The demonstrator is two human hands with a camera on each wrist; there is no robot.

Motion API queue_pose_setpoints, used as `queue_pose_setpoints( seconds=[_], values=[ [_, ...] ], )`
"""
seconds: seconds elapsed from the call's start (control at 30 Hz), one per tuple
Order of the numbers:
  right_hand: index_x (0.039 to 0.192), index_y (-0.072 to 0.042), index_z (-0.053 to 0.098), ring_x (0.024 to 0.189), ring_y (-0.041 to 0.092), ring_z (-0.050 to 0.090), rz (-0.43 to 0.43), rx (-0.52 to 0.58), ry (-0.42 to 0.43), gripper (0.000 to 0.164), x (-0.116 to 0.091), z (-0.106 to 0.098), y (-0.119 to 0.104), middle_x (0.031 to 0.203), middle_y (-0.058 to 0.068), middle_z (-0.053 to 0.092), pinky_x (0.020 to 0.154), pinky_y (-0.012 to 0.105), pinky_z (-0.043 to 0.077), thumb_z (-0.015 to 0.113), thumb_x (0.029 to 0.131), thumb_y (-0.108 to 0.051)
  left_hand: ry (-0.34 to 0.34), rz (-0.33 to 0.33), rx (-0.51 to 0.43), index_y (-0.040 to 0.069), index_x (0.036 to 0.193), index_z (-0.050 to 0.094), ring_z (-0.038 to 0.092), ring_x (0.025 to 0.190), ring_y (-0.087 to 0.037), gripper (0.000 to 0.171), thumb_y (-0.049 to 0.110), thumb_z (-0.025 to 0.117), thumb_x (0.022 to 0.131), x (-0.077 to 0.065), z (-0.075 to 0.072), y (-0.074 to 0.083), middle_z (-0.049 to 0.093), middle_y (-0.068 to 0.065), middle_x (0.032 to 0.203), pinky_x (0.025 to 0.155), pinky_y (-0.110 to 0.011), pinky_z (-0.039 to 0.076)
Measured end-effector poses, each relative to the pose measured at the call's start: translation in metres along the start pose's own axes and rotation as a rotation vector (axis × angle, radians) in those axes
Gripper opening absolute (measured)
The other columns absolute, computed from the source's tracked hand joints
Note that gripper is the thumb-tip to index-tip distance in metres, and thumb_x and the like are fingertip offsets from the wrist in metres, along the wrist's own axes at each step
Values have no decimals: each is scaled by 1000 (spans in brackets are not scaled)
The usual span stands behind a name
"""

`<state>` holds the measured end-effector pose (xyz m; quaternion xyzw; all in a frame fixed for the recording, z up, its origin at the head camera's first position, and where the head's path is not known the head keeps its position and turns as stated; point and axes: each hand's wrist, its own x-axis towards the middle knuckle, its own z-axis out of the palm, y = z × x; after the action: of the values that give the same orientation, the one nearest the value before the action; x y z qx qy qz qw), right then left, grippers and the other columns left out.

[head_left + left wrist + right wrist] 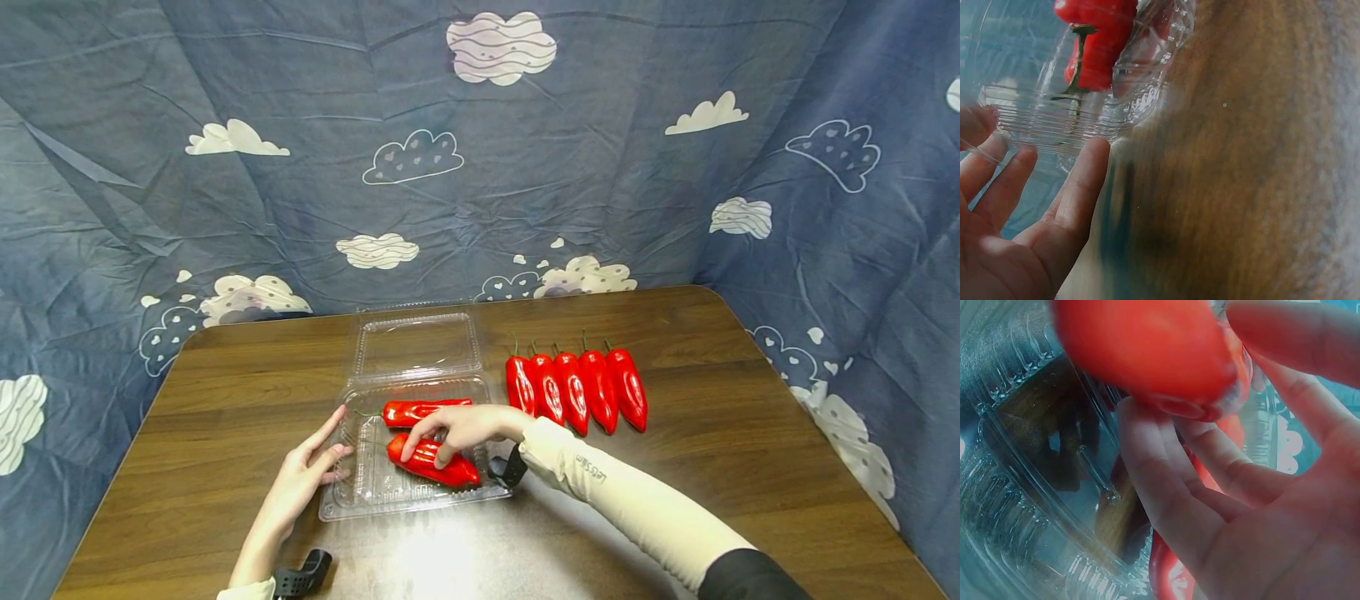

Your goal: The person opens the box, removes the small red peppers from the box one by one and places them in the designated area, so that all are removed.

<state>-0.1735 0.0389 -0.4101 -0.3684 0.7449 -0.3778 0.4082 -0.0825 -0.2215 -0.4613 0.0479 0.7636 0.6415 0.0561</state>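
A clear plastic clamshell container (pixel 356 492) lies on the table with its lid (pixel 420 346) folded back, away from me. My right hand (pixel 461 425) reaches into it and grips a long red pepper (pixel 459 475) across the body. In the right wrist view that pepper (pixel 1141 353) is large and close, with fingers around it. Behind it, a second red pepper (pixel 405 413) lies crosswise in the container, stem to the left, partly covered by my hand. My left hand (pixel 296 483) touches the container's left side with extended fingers; the left wrist view shows fingertips at the ribbed wall.
To the right of the container, several red peppers (pixel 573 387) lie in a row on the brown wooden table (pixel 712 400), stems pointing away. A dark blue cloth (pixel 585 167) with white clouds hangs behind the table and along its sides.
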Motion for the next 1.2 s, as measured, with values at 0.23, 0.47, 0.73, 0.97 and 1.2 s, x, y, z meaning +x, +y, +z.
queue_pose_setpoints(
  seconds=[0.23, 0.47, 0.73, 0.97, 1.2],
  values=[
    [115, -14, 68, 93, 7, 47, 6, -9, 16, 47, -4, -4, 1, 114, -10, 58, 76, 20, 44, 64, 76, 13, -6, 9, -4, 4, 149, 30, 56, 110, -24, 52, 10, 47, 101, 0, 0, 0, 20, -16, 155, 81, -36, 57],
    [119, -14, 66, 99, 5, 47, -23, 13, 14, 51, -8, -6, 4, 120, -12, 58, 80, 21, 43, 61, 77, 15, -10, 21, 9, 4, 150, 29, 56, 111, -26, 52, 11, 47, 101, 0, -1, -1, 20, -16, 155, 81, -36, 57],
    [123, -8, 63, 101, 9, 47, -73, 46, 47, 52, -15, -11, 8, 126, -3, 55, 86, 22, 44, 61, 75, 13, -13, 19, 23, 5, 150, 28, 57, 109, -19, 52, 10, 46, 102, 1, -2, -3, 20, -15, 156, 80, -34, 57],
    [123, -10, 63, 103, 9, 47, -92, 26, 92, 51, -21, -14, 12, 128, -3, 54, 88, 23, 43, 62, 76, 9, -12, 16, 22, 6, 150, 28, 57, 111, -20, 52, 11, 46, 101, 2, -2, -4, 19, -13, 156, 81, -34, 56],
    [124, -16, 63, 107, 11, 47, -76, 3, 150, 51, -29, -16, 11, 127, -7, 56, 92, 28, 42, 64, 77, 5, -9, 18, 20, 6, 150, 29, 57, 110, -19, 51, 10, 46, 101, 1, -1, -2, 19, -15, 156, 82, -36, 56]
  ],
)
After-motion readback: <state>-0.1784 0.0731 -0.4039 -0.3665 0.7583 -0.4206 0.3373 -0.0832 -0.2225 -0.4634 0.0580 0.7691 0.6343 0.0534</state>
